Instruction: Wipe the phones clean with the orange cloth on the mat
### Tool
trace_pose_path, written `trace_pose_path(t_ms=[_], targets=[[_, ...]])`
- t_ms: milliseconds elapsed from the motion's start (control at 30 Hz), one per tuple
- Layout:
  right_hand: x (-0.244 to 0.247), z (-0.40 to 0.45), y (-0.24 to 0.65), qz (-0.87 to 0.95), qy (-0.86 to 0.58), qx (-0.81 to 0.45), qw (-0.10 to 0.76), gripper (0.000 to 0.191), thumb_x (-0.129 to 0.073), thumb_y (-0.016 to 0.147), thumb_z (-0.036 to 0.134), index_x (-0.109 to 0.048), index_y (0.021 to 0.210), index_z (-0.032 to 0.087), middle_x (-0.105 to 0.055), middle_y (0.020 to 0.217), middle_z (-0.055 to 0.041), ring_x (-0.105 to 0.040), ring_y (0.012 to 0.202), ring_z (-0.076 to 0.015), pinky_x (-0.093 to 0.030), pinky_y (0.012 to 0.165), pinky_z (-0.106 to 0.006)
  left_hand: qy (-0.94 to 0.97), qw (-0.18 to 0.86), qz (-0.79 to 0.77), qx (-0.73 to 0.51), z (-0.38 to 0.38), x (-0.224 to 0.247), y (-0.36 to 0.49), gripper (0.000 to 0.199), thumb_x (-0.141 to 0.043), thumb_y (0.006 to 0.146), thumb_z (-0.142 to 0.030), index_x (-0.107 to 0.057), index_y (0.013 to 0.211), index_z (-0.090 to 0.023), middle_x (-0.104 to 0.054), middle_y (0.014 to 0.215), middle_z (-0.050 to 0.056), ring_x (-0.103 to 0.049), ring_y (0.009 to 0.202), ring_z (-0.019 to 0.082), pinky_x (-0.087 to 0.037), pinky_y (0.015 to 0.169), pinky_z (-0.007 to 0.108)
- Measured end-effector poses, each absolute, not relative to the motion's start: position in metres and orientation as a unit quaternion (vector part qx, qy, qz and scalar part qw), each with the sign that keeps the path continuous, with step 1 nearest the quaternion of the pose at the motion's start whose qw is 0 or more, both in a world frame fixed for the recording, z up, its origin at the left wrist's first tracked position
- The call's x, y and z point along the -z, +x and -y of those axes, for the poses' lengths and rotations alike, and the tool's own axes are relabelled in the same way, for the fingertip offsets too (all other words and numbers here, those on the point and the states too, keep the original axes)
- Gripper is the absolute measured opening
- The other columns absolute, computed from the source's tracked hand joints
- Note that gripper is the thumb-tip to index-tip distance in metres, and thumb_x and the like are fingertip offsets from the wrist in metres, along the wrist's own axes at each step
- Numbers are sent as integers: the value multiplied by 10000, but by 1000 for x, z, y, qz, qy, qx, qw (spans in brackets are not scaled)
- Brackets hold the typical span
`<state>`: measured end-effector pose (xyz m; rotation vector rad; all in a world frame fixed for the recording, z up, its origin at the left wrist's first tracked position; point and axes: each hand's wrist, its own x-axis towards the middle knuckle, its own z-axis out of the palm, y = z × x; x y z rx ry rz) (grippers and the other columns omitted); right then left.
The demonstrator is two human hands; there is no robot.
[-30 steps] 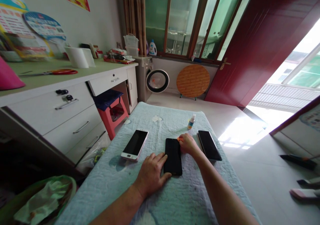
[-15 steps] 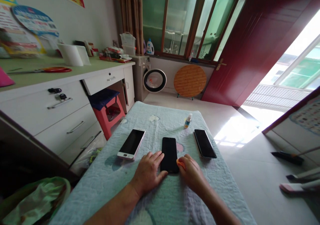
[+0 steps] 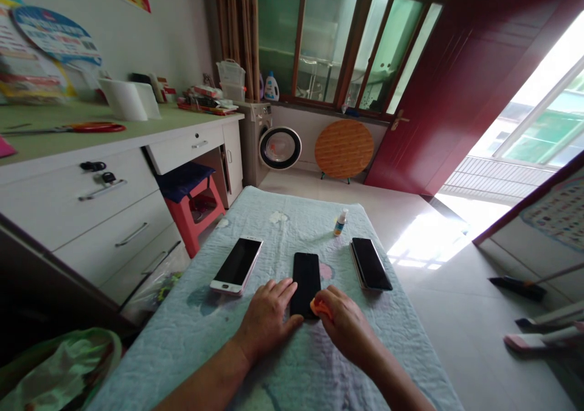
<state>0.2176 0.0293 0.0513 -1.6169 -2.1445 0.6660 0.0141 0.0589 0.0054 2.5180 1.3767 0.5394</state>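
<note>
A black smartphone (image 3: pixel 305 280) lies flat, screen up, on a cloth-covered table (image 3: pixel 278 350). My left hand (image 3: pixel 268 314) rests beside it, fingers stretched out, with fingertips and thumb touching its left edge and lower left corner. Pinched in my right hand (image 3: pixel 340 317) is a small orange cloth (image 3: pixel 320 308), pressed on the phone's lower right part. Most of the cloth is hidden by the fingers. To the left lies a white phone (image 3: pixel 238 265) with a dark screen. On the right, another dark phone (image 3: pixel 370 264) lies on something pale.
A small spray bottle (image 3: pixel 340 222) stands toward the table's far right. Along the left side runs a drawer desk (image 3: pixel 100 198) with scissors (image 3: pixel 86 127) on top. A red stool (image 3: pixel 194 207) stands under it. A bin (image 3: pixel 68 368) is at the lower left.
My right hand has moved the orange cloth slightly left and down, from the phone's right edge onto its lower right corner. My left hand keeps its place against the phone.
</note>
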Motion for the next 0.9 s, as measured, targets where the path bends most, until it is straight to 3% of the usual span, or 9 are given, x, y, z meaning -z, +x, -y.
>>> trace_pose_path(t_ms=[467,900], targets=[[-29,-137,211,746,-643,-96,145,248,-469,936,203,-716,952,205,-595,913,-56,-564,890,-156,-371,779,-222,855,135,-475,-157,-57,-18,15,619,-602,854,-511,-542,1327,-117,-544,1367,146,-517,1198,350,-394,1037,511],[-28,-167,180,828,-543,-97,103,273,-467,919,155,-729,953,222,-548,982,-62,-505,927,-170,-367,808,-245,851,162,-446,-224,-57,-16,16,461,-667,838,-443,-633,1173,-128,-636,1221,129,-584,1098,309,-460,973,455]])
